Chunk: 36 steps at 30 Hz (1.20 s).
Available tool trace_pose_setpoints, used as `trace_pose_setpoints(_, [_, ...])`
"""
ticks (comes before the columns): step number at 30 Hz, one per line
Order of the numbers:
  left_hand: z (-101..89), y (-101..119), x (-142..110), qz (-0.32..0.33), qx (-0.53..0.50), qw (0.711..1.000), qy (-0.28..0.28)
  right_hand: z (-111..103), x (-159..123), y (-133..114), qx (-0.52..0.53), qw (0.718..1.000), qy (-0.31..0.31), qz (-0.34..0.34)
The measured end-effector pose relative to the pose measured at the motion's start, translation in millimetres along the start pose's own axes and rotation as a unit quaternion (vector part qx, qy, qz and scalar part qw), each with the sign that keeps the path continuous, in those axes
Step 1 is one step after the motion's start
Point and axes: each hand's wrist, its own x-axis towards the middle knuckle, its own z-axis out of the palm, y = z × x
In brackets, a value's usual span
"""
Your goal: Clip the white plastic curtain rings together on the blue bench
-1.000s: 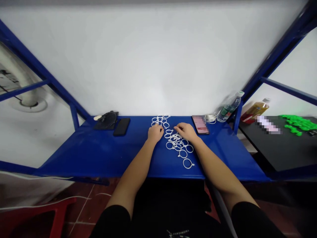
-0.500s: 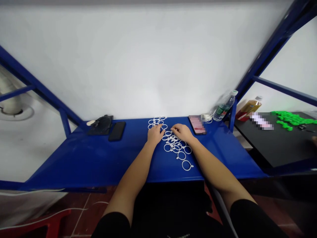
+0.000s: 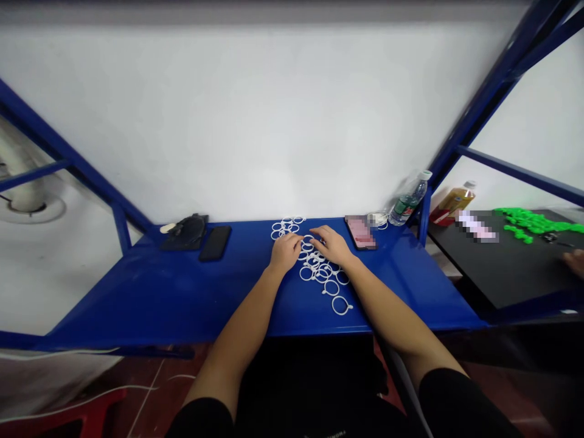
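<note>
Several white plastic rings [image 3: 327, 278] lie scattered on the blue metal table [image 3: 182, 292], in a trail from the back wall to the front edge. My left hand [image 3: 285, 249] rests among the rings with its fingers curled down onto one. My right hand [image 3: 332, 242] lies just right of it, fingers bent over a ring between the two hands. Both hands pinch at the same small white ring [image 3: 308, 241]; the fingertips are too small to see clearly.
A black phone [image 3: 215, 243] and a dark pouch [image 3: 185, 232] lie at the back left. A phone with a red screen [image 3: 360, 232] and a water bottle [image 3: 409, 199] stand at the back right. On a black table to the right are green parts [image 3: 531, 222] and another person's hand [image 3: 573, 261].
My hands have drawn closer together over the rings near the back of the pile. The view has shifted a little to the right, and another person's hand has come into view at the right.
</note>
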Motion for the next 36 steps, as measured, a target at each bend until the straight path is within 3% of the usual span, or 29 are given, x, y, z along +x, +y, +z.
trace_pose_setpoints(7, [-0.2, 15.5, -0.7, 0.057, -0.039, 0.993, 0.098, 5.4, 0.6, -2.7, -0.001, 0.996, -0.005, -0.087])
trace_pose_setpoints(13, [0.6, 15.8, 0.1, 0.067, -0.077, 0.991, 0.087, 13.2, 0.9, -3.7, 0.003, 0.995, 0.042, -0.095])
trace_pose_setpoints(27, [9.2, 16.7, -0.1, 0.069, -0.093, 0.989, 0.09, 10.1, 2.6, -13.2, -0.051, 0.993, 0.051, -0.096])
trace_pose_setpoints(32, [-4.5, 0.9, 3.8, -0.011, -0.068, 0.993, 0.092, -7.1, 3.0, -11.6, -0.06, 0.993, 0.074, -0.076])
trace_pose_setpoints(36, [-17.5, -28.5, 4.9, -0.144, 0.031, 0.988, 0.041, -18.4, 2.2, -7.2, -0.038, 0.992, 0.087, -0.085])
